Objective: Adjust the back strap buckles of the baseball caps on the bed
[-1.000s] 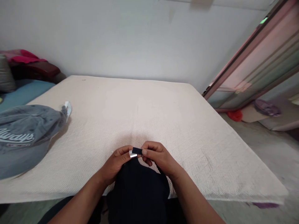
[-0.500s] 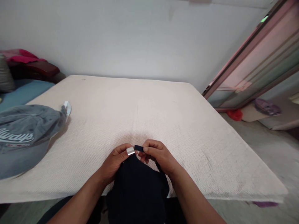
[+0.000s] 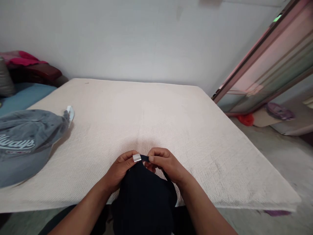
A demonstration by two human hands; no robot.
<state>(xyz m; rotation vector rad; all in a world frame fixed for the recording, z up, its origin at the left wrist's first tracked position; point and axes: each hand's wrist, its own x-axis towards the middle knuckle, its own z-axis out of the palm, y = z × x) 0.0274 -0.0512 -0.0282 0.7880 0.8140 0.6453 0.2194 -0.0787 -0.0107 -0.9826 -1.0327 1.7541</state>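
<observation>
Head view: shows a dark cap (image 3: pixel 144 202) at six o'clock, at the near edge of a cream, cloth-covered counter (image 3: pixel 171 114). Grips its silver buckle (image 3: pixel 137 158) in the left hand (image 3: pixel 122 167); pinches its strap (image 3: pixel 145 158), close against the buckle, in the right hand (image 3: pixel 165 163). Outward, takes in a grey cap (image 3: pixel 31 147) near nine o'clock, a pale wall (image 3: pixel 146 39) at twelve, a glass door (image 3: pixel 274 63) at two, a red bundle (image 3: pixel 245 119) at three, grey floor (image 3: pixel 281 160) at four.
</observation>
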